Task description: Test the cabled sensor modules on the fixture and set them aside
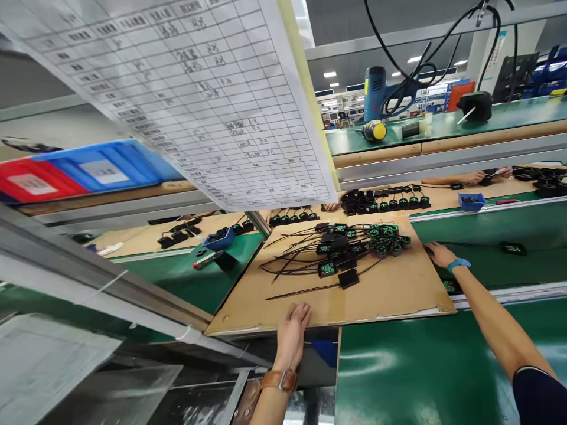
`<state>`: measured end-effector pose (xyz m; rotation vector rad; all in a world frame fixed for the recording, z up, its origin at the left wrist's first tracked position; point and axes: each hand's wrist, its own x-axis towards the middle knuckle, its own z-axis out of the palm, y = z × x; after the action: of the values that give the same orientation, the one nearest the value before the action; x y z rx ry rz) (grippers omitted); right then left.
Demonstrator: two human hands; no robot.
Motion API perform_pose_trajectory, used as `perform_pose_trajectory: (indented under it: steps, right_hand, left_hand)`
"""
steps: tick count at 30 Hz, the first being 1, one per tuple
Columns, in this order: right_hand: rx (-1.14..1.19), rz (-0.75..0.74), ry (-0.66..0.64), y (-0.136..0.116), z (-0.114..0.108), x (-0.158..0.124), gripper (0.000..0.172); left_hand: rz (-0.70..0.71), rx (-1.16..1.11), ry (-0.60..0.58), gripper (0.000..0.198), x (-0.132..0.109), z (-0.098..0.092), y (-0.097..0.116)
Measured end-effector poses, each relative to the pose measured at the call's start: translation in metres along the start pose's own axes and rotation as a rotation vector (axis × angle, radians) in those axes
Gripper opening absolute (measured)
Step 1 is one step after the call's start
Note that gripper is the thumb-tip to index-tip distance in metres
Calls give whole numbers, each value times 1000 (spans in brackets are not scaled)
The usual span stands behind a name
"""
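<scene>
My left hand [293, 330], with a brown watch strap at the wrist, has its bent fingers together on the front edge of a cardboard sheet [394, 295]. On the sheet lies a pile of cabled circuit boards [339, 248] with black housings, their thin black cables pointing left. Just beyond the sheet's right edge, my right hand [442, 255], with a blue wristband, has its fingers closed at a small dark part [429, 252], mostly hidden. A black cable runs from there to a black-framed circuit board [514, 248] on the green surface.
A printed form [212, 106] hangs close in front. A metal post [133, 295] slants along the left. Behind are rows of black parts [394, 203], blue trays [472, 201] and a co-worker's hands [476, 177]. A blue heat gun [375, 88] stands on the upper shelf.
</scene>
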<state>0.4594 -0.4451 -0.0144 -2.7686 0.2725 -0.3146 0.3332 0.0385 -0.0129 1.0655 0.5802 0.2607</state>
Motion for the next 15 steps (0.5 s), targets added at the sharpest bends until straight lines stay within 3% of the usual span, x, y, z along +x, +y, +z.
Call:
perform_pose_trajectory:
  steps: [4, 6, 8, 11, 13, 15]
  right_hand:
    - [-6, 174, 167, 27, -18, -16, 26]
    - [-12, 251, 318, 42, -40, -30, 38]
    - [3, 210, 510, 50, -72, -48, 46]
    - [50, -117, 776, 31, -131, -83, 46]
    - [85, -417, 832, -9, -174, -111, 44]
    - [154, -679, 810, -67, -214, -144, 45]
  left_hand:
    - [0, 73, 13, 15, -33, -39, 0]
    - [21, 132, 6, 16, -49, -59, 7]
    - [60, 199, -10, 20, -63, -74, 14]
    - [150, 279, -71, 30, -86, -71, 21]
    - [232, 317, -177, 37, -105, -52, 22]
    - [299, 331, -308, 40, -133, -25, 23]
